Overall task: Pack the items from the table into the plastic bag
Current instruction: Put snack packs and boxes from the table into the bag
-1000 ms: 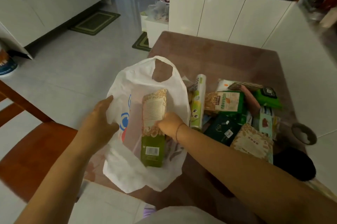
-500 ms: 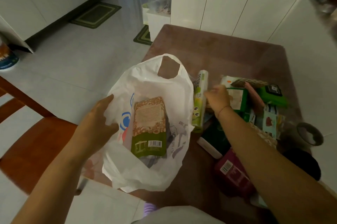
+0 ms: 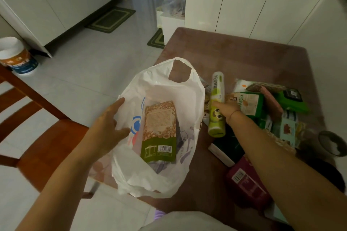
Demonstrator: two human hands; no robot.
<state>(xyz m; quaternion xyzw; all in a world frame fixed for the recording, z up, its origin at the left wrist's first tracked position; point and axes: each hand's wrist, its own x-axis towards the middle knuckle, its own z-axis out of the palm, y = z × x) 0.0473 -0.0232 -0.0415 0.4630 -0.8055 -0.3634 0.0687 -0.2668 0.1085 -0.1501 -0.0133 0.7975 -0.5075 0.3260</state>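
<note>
The white plastic bag lies open on the brown table. Inside it rests a green and brown packet, barcode end toward me. My left hand holds the bag's left rim, thumb over the plastic. My right hand reaches to the right of the bag and curls its fingers over a light green roll with a cartoon face. More items lie in a pile to the right: a green snack packet, green wipes, a dark green box and a maroon packet.
A wooden chair stands at the table's left, close to my left arm. A dark round object sits at the table's right edge. White cabinets stand beyond the table, and a bucket is on the floor at the far left.
My right hand left the packet in the bag, reached to the pile, then came back left onto the green roll. The packet settled lower in the bag. My left hand stayed on the rim.
</note>
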